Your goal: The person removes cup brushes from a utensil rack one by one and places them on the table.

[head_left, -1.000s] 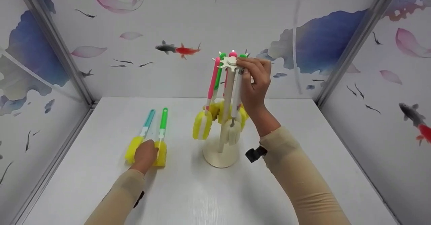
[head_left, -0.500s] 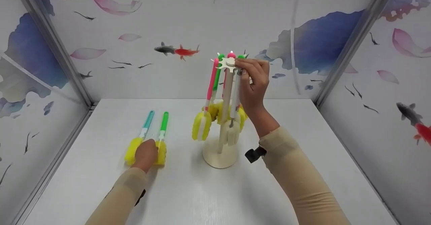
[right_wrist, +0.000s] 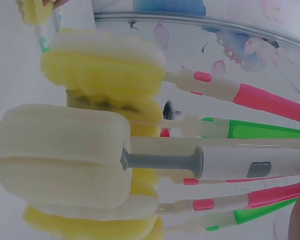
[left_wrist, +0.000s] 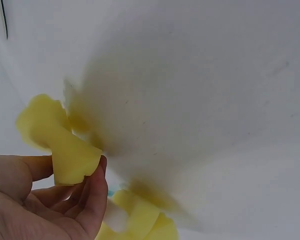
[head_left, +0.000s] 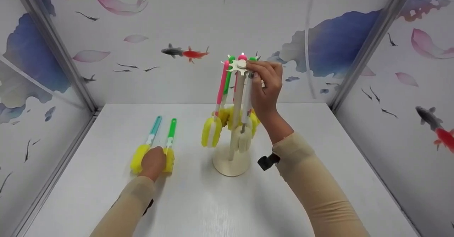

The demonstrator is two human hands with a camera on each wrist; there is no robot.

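Hanging the white brush (head_left: 243, 141) on the rack (head_left: 238, 98) seems in hand, the right hand's (head_left: 267, 84) grip clamped near its top; the left hand (head_left: 154, 163) pinches the green-handled brush (head_left: 171, 134) at the desk (head_left: 198, 201), where lifting probably calls for steadiness.

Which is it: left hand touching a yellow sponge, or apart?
Touching: the left wrist view shows the left hand pinching the yellow sponge at one end.

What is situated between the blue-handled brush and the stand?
The head view shows the left hand, the green-handled brush it pinches, then a bare stretch of tabletop.
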